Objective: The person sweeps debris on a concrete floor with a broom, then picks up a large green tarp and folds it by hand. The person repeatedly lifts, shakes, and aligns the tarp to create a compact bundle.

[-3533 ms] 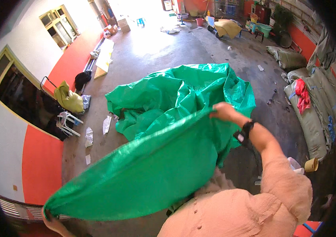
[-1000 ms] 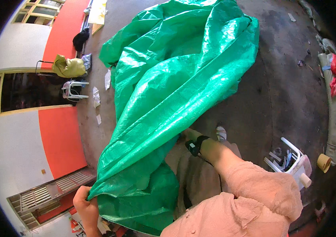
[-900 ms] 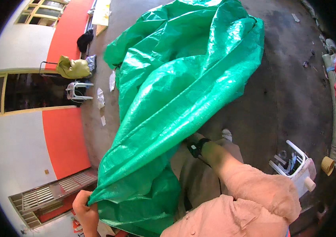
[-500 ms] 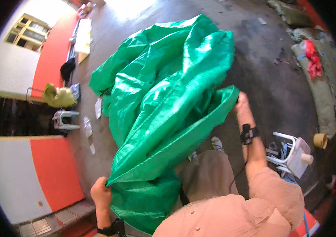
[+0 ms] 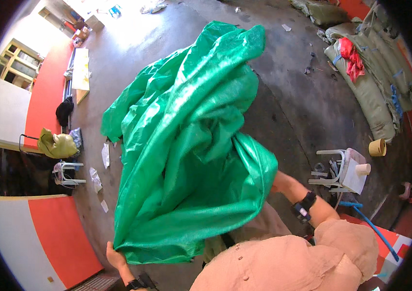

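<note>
A large shiny green tarp (image 5: 186, 116) spreads out in front of me, crumpled into long folds and billowing open on its near side. My left hand (image 5: 115, 256) is closed on its near left corner, low in the view. On the other side my right hand (image 5: 279, 181) grips the near right edge, the fingertips mostly hidden behind the green sheet. Between the two hands the edge sags in a wide curve across my legs. How much of the tarp touches the floor I cannot tell.
At the right, a white stool (image 5: 351, 172) stands near a yellowish roll (image 5: 377, 147) and a blue-handled tool (image 5: 370, 225). Farther back lie rolled grey-green bundles (image 5: 361, 92) with a red bag (image 5: 352, 59). Another white stool (image 5: 65, 173) and paper scraps (image 5: 96, 180) are at the left.
My right hand has come down and nearer with its edge, and the tarp now bulges more between my hands. The left hand is slightly lower. The whole view has shifted.
</note>
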`<control>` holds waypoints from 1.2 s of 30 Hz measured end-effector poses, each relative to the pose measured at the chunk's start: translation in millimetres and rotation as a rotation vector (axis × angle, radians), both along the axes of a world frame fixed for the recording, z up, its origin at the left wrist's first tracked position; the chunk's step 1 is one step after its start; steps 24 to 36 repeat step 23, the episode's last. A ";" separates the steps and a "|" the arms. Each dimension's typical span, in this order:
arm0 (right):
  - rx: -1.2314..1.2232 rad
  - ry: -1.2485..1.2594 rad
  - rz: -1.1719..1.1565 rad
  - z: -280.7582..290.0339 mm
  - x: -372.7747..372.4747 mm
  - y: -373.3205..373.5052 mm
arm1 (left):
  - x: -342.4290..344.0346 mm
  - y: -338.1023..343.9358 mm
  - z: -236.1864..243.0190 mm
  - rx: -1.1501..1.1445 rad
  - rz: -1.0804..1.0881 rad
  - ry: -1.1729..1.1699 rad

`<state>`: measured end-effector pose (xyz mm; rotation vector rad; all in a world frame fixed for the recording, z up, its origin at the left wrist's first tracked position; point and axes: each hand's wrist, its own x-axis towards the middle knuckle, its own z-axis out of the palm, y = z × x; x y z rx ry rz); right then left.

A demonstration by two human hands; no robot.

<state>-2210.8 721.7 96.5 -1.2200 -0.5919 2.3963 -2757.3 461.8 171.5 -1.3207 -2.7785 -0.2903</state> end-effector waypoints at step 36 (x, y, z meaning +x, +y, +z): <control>0.550 -0.538 0.767 -273.8 -83.0 -120.4 | 22.5 79.8 65.3 -0.194 -0.123 0.197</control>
